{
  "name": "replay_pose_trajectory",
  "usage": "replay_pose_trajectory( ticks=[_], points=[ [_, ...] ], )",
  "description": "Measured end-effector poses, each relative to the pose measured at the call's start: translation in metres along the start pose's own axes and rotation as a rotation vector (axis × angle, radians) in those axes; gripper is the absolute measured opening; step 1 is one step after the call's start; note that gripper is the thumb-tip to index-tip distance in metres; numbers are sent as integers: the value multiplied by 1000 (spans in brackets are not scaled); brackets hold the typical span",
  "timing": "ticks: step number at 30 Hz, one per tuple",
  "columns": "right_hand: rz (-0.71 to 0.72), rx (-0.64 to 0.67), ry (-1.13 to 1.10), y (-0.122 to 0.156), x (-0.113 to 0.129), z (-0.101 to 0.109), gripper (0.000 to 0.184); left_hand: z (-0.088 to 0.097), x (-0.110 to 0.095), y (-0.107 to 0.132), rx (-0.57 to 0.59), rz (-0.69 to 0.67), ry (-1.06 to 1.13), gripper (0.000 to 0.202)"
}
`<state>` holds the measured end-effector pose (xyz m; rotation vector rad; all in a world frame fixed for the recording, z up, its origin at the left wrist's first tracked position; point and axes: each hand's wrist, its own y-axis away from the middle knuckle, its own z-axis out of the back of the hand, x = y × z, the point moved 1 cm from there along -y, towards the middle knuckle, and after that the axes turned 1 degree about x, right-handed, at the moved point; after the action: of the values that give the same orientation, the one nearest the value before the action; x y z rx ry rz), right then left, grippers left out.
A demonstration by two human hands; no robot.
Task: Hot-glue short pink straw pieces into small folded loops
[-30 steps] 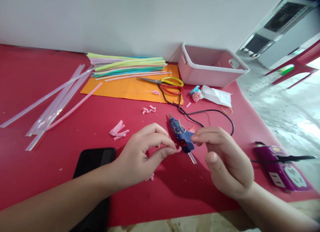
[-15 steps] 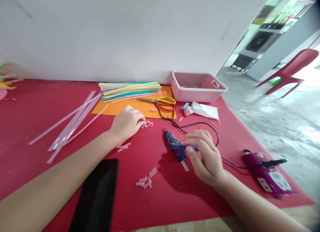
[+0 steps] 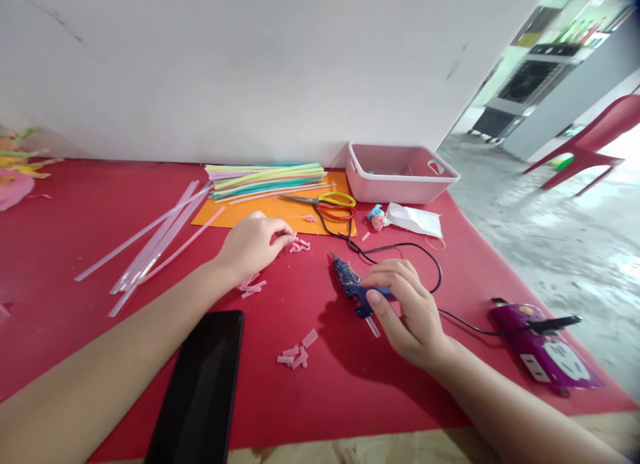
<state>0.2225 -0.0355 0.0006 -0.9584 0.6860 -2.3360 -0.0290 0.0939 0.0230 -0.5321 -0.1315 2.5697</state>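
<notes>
Evidently, the layout favours easy reach: the glue gun [image 3: 349, 281] lies on the red table [image 3: 210, 411] with its handle toward the right hand [image 3: 410, 314] and its nozzle pointing far and left, probably keeping the tip off the fingers. That hand's fingers curve over the handle while the thumb stands off; whether it grips firmly cannot be told. Far left of the gun, the left hand [image 3: 255, 246] draws thumb and forefinger together at the curled pink pieces [image 3: 301, 246], which lie right at its fingertips; whether one is pinched cannot be told. Short pink pieces [image 3: 299, 356] sit nearer, likely grouped for quick picking.
</notes>
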Motion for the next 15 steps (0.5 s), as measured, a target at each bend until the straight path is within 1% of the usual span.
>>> replay_pose_trajectory(
  ticks=[5,10,15],
  points=[
    [-25,-21,-11,-1,1,-1,16,-1,0,-2,9,4,25,21],
    [-12,-25,-12,-1,0,-1,17,-2,-2,-5,47,-47,52,20],
    [6,-21,-6,-1,0,0,17,-5,-2,-5,71,-103,98,23]
  ],
)
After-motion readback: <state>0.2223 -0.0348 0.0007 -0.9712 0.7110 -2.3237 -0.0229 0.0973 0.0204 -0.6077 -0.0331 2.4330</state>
